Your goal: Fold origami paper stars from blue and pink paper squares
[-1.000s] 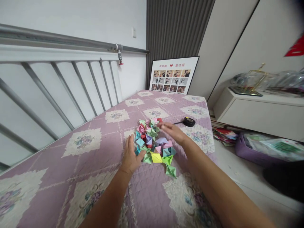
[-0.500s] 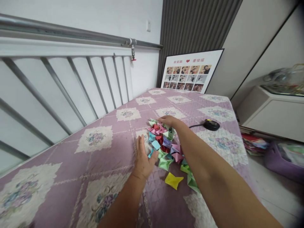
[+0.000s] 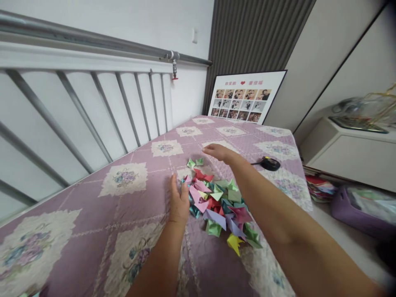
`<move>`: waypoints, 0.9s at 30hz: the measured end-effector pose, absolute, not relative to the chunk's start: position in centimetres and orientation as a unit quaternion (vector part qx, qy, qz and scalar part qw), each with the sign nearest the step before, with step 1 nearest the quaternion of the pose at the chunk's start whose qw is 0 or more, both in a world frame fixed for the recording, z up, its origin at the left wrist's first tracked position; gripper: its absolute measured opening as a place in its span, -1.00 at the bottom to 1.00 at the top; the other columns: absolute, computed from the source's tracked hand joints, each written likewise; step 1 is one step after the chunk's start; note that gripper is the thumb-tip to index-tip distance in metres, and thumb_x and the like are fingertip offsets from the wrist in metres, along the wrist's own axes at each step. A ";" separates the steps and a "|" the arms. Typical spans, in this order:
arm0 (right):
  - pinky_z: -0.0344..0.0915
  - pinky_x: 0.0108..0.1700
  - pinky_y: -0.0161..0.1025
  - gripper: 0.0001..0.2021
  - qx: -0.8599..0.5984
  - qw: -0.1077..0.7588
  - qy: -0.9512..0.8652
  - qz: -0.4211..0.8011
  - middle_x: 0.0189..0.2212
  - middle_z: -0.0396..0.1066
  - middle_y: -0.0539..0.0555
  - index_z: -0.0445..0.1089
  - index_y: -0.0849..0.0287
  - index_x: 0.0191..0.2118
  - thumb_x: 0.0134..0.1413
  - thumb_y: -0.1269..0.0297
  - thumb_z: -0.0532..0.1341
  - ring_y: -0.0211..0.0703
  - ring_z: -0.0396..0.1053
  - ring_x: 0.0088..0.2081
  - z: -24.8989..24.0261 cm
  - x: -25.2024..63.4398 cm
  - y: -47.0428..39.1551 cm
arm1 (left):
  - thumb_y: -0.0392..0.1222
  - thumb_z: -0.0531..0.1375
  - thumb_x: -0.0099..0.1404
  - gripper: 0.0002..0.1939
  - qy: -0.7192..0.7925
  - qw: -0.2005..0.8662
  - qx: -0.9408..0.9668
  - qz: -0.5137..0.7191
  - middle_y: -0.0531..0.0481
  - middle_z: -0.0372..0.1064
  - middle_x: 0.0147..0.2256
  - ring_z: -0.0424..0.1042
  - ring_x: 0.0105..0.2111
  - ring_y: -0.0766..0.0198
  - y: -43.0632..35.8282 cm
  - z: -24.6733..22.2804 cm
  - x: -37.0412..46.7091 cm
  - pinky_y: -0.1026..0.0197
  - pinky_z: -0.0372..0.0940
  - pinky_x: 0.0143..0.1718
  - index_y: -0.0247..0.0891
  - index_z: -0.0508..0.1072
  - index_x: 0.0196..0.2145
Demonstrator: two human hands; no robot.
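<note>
A heap of folded paper pieces (image 3: 213, 203) in pink, red, green, blue, purple and yellow lies on the flowered purple cover (image 3: 148, 194). Against the heap's left edge stands my left hand (image 3: 179, 204), open, its thumb beside the pink pieces. My right hand (image 3: 219, 152) is over the far side, fingers stretched out, holding nothing. Two light green folded pieces (image 3: 195, 162) lie apart from the heap, between my hands and a little farther away. At the near edge sits a yellow folded piece (image 3: 234, 243). My right forearm hides part of the heap's right side.
A black corded object with a yellow spot (image 3: 270, 163) rests on the cover to the right. A radiator (image 3: 83, 115) runs along the left wall. Behind stands a photo board (image 3: 244, 97). A purple basket (image 3: 355, 210) is on the floor at right.
The paper pieces have shifted nearer and bunched into a looser heap, leaving two green ones behind. My right hand has lifted off the pieces; my left has moved slightly left.
</note>
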State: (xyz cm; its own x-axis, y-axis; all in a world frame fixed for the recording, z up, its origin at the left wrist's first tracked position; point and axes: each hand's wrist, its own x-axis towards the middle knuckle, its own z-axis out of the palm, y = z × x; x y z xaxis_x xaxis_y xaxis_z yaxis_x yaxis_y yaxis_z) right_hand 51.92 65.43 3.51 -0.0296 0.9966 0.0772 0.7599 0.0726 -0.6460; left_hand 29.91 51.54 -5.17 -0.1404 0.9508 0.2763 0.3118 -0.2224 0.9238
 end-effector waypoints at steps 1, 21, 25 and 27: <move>0.28 -0.06 -0.07 -0.61 -0.660 0.249 -0.676 0.215 -0.15 0.46 0.13 0.44 0.20 -0.12 0.10 -0.01 0.20 0.00 0.37 -0.10 3.2 51.2 66.3 | -0.03 -0.10 0.39 -0.44 0.545 0.308 0.578 0.523 -0.20 -0.06 0.27 -0.06 0.27 0.17 51.6 -5.2 29.9 0.10 0.00 0.23 -0.28 -0.06 0.27; 0.19 0.13 -0.07 -0.52 -0.525 0.254 -0.719 0.379 0.04 0.39 0.06 0.39 0.07 0.04 0.05 -0.06 0.20 0.01 0.30 0.08 7.4 53.4 52.1 | 0.01 0.00 0.34 -0.48 0.530 0.304 0.675 0.413 -0.20 0.15 0.19 0.10 0.20 0.08 51.6 -4.0 28.4 -0.03 -0.14 0.25 -0.28 0.19 0.18; 0.08 0.19 0.07 -0.45 -0.671 0.388 -0.586 0.238 0.07 0.36 0.15 0.38 0.05 0.04 0.04 -0.19 0.12 0.11 0.25 0.12 1.3 59.7 46.0 | 0.01 0.03 0.33 -0.56 0.530 0.268 0.724 0.350 -0.12 0.19 0.17 0.10 0.19 0.04 51.6 -4.0 28.8 -0.19 -0.24 0.24 -0.15 0.29 0.11; 0.06 0.20 0.10 -0.39 -0.702 0.434 -0.523 0.214 0.08 0.35 0.19 0.36 0.07 0.05 -0.01 -0.23 0.12 0.14 0.24 0.13 -1.9 60.2 43.8 | 0.02 0.04 0.32 -0.58 0.513 0.264 0.738 0.349 -0.11 0.21 0.15 0.12 0.18 0.05 51.6 -4.1 28.9 -0.16 -0.19 0.23 -0.14 0.33 0.08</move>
State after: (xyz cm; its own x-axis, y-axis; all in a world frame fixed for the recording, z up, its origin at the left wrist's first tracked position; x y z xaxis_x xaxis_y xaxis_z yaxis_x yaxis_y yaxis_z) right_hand 60.21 43.82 -1.86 0.3613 0.9196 0.1546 0.5487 -0.0756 -0.8326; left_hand 28.94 51.57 -4.11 0.2297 0.9421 0.2445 0.5740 -0.3340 0.7476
